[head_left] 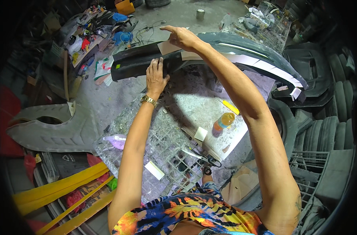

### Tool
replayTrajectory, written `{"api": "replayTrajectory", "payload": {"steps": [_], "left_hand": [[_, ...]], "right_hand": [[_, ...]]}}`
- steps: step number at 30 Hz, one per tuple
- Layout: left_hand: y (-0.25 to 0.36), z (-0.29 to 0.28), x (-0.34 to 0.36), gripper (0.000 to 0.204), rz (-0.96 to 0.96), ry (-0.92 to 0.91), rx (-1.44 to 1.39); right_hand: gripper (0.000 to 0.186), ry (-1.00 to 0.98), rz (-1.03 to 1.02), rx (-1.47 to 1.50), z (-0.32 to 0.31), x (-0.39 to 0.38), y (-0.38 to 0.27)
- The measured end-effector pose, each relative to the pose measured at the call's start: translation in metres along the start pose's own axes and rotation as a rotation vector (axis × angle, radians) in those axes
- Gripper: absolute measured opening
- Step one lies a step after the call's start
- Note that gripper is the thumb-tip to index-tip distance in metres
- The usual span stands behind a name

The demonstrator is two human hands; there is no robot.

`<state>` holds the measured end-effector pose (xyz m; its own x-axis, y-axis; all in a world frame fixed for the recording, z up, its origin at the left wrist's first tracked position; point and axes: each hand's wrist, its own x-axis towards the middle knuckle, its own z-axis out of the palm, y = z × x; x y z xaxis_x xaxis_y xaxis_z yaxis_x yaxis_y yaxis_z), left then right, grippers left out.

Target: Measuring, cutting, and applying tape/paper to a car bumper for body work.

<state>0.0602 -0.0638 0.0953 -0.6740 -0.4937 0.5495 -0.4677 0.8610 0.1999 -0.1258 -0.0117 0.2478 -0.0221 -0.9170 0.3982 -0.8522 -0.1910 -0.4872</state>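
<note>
A long, dark, curved car body panel (pixel 137 55), bumper-like in shape, lies across the far side of the work surface. My left hand (pixel 156 76) rests on its near face with the fingers stretched out flat. Over the panel's far edge is my right hand (pixel 183 39), one finger extended to the left and the others partly hidden. Just below that hand, a beige strip (pixel 168 47) sticks to the panel. Pale strips (pixel 260 64) of what looks like masking tape or paper follow the curve to the right, the end one (pixel 295 93) hanging loose.
On the wire-grid table (pixel 174 156) stand an orange drink bottle (pixel 226 120), a yellow-handled tool (pixel 231 107), scissors (pixel 200 155) and a white card (pixel 154 170). A grey moulded panel (pixel 57 135) lies at left. Stacked tyres (pixel 319 133) line the right; clutter (pixel 88 43) fills the far left.
</note>
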Motion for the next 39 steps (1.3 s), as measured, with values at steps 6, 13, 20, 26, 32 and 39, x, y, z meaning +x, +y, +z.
{"api": "replayTrajectory", "payload": {"steps": [6, 13, 20, 26, 32, 39], "left_hand": [[-0.008, 0.006, -0.004, 0.078, 0.030, 0.048, -0.021], [-0.010, 0.005, -0.007, 0.071, 0.051, 0.082, -0.020], [-0.008, 0.005, -0.006, 0.069, 0.059, 0.076, -0.013], [-0.008, 0.003, -0.008, 0.071, 0.088, 0.071, -0.009], [-0.008, 0.005, -0.009, 0.068, 0.080, 0.054, 0.030], [-0.009, 0.006, -0.008, 0.067, 0.091, 0.060, 0.062]], "right_hand": [[0.060, -0.049, 0.050, 0.069, 0.007, -0.004, 0.028], [0.057, -0.125, 0.066, -0.035, 0.001, -0.014, 0.027], [0.057, -0.181, 0.099, 0.020, -0.004, -0.024, 0.035], [0.059, -0.183, 0.114, 0.068, 0.002, -0.024, 0.032], [0.054, -0.090, 0.045, 0.028, 0.008, -0.027, 0.040], [0.054, -0.092, 0.058, 0.000, 0.012, -0.029, 0.041]]}}
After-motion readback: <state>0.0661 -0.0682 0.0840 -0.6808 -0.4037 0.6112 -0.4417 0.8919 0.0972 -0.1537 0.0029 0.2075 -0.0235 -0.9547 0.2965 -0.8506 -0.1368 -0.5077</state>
